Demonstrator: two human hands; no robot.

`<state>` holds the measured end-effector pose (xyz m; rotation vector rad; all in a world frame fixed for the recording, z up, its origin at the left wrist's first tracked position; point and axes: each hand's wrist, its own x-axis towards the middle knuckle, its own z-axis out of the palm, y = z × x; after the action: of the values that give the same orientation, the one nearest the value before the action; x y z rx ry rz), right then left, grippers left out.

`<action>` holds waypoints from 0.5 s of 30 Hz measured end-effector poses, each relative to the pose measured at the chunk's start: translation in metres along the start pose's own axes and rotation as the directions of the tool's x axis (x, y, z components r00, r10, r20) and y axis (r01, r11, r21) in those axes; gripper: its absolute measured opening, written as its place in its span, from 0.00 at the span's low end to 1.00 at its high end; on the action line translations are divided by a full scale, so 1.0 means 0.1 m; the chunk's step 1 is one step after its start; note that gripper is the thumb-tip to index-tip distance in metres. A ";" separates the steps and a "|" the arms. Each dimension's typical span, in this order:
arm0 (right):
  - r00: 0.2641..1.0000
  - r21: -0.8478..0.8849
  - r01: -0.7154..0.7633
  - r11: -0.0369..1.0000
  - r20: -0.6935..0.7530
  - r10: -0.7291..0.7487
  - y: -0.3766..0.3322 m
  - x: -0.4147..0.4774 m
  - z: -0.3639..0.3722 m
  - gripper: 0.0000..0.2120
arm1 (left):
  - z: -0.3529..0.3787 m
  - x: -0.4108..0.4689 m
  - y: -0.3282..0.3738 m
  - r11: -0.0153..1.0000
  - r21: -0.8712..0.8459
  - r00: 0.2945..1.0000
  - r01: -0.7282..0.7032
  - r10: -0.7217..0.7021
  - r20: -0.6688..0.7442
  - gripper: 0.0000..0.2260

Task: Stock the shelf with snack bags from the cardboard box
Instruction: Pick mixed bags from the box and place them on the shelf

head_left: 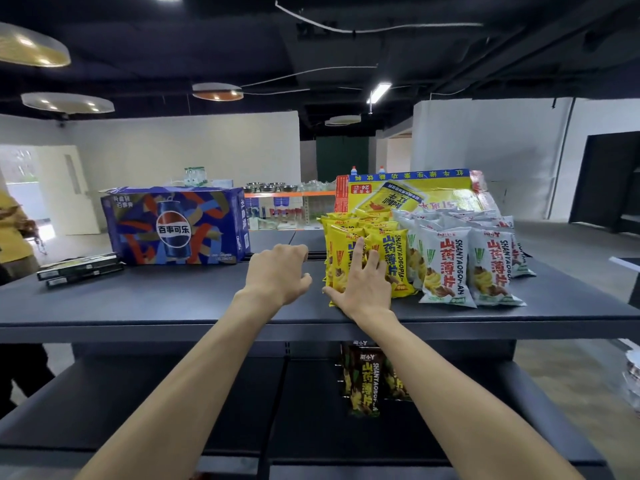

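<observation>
At the far left edge of the room a person in a yellow top (12, 233) stands beside the shelf. On the shelf top (166, 303), near its left end, lies a low stack of flat black boxes (81, 270), and just right of them, towards the back edge, stands a blue cola case (176, 226). Both bare arms reach in from the front edge. The left hand (277, 271) sits over the middle of the shelf top, palm down, fingers loosely curled and holding nothing; I cannot tell whether it touches the board. Just beside it, the right hand (363, 285) is spread flat, its straight fingers (358, 249) pressing against the face of the front yellow bag and its thumb down by the bag's lower left corner, so it grips nothing. The yellow bags (394, 258) stand upright in rows right of centre, running from near the front edge towards the back. Touching them on the right, the white bags (446, 271) stand in similar rows near the right end. Behind both groups, at the back edge, a yellow carton (415, 195) leans tilted. Below, on the lower shelf (173, 393), a few dark bags (363, 382) stand under the right forearm.
</observation>
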<state>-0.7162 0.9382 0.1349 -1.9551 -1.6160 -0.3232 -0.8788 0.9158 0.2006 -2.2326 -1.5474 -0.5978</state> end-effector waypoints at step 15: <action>0.995 -0.152 0.048 0.987 -0.082 -0.061 0.57 -0.32 -0.84 0.26 | 0.01 0.04 0.59 0.982 -0.064 0.984 -0.175 0.177 0.019 0.13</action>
<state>-0.6549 0.8587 0.1696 -1.9802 -1.6327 -0.5575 -0.8218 0.8993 0.1990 -2.3998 -1.3409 -0.5750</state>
